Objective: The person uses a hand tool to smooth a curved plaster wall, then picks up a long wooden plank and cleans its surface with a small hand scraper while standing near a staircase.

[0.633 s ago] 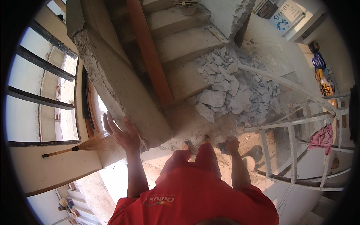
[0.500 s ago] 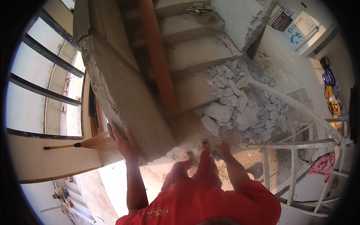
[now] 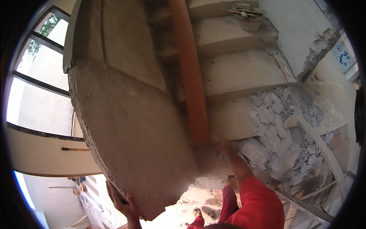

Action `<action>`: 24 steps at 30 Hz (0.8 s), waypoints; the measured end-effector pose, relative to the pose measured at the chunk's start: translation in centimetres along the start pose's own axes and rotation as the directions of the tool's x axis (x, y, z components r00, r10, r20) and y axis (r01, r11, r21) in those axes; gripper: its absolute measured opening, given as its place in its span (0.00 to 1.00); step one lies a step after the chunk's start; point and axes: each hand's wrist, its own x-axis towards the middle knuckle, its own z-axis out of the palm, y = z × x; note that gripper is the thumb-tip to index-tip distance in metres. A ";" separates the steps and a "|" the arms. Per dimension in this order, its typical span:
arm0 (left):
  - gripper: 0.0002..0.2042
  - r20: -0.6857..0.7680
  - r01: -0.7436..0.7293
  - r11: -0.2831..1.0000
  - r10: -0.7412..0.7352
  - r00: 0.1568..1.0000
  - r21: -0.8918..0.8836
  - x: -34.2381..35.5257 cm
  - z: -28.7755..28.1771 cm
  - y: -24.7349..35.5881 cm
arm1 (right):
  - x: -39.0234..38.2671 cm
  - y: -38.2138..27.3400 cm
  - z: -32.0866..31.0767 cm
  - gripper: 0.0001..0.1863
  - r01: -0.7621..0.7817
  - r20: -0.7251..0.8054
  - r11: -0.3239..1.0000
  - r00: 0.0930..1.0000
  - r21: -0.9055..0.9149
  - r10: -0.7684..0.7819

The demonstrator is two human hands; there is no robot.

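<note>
- Grey, rough concrete fills the middle: a curved stair wall sweeps from the far left down toward the near centre, its lower edge ragged.
- The person's left hand grips that ragged lower edge at the near left, fingers curled up against the concrete.
- The right hand reaches to the foot of an orange-brown wooden plank that slopes up the steps; it seems to touch the step there, but whether it is clenched or loose cannot be told, since the hand is small and partly in shadow.
- Just right of that hand lies a heap of broken grey rubble, spread across the lower steps.
- On the far steps stand a bucket with tools on its rim and, one step nearer, a hammer.
- A red sleeve and red trousers show at the near edge, with sandalled feet on the pale landing.
- A tall window lies on the left.
</note>
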 end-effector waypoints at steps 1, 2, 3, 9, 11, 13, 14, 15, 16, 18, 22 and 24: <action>0.40 0.006 0.005 1.000 -0.005 1.000 -0.009 0.2 0.3 -0.2 | 1.4 -1.8 -0.5 0.42 0.010 -0.072 1.000 0.997 -0.017 -0.011; 0.41 0.013 0.007 1.000 -0.007 1.000 -0.016 0.4 0.5 -0.4 | 2.9 -3.8 -0.9 0.43 0.018 -0.143 0.999 0.990 -0.030 -0.022; 0.42 0.010 0.032 0.999 -0.032 0.999 -0.016 -0.1 0.4 -0.5 | 4.9 -5.4 -0.6 0.44 0.073 -0.170 0.997 0.983 0.013 -0.070; 0.42 -0.002 0.076 0.997 -0.076 0.997 -0.011 0.8 1.1 1.2 | 12.2 -11.7 -0.9 0.47 0.183 -0.269 0.979 0.951 0.091 -0.153; 0.41 0.023 0.122 0.992 -0.122 0.992 0.013 1.3 1.0 2.6 | 11.3 -14.5 -1.6 0.47 0.097 -0.140 0.989 0.987 0.111 -0.081; 0.43 0.030 0.100 0.993 -0.098 0.995 -0.058 2.0 1.4 2.6 | 13.5 -14.7 -0.9 0.46 0.078 -0.080 0.983 0.995 0.163 -0.066; 0.44 0.031 0.090 0.991 -0.088 0.996 -0.095 2.1 1.5 2.6 | 14.4 -14.5 -0.7 0.45 0.069 -0.052 0.980 0.997 0.186 -0.061; 0.45 0.043 0.173 0.975 -0.168 0.985 -0.138 1.8 1.3 2.2 | 14.9 -14.5 -0.6 0.43 0.054 -0.032 0.971 0.998 0.233 -0.048; 0.46 0.058 0.252 0.950 -0.245 0.968 -0.183 1.3 1.1 1.4 | 15.3 -14.4 -0.6 0.41 0.037 -0.014 0.960 0.999 0.278 -0.034; 0.45 0.049 0.246 0.954 -0.241 0.969 -0.173 0.9 1.2 0.9 | 15.5 -14.0 -0.6 0.39 0.041 0.009 0.928 0.999 0.371 -0.047; 0.44 -0.003 0.095 0.992 -0.096 0.995 -0.088 0.7 1.7 0.8 | 11.9 -13.1 -1.8 0.38 0.133 0.037 0.868 0.985 0.478 -0.171; 0.43 -0.021 0.093 0.990 -0.096 0.995 -0.106 0.1 1.4 0.2 | 7.9 -12.7 -3.1 0.38 0.217 0.039 0.858 0.964 0.466 -0.264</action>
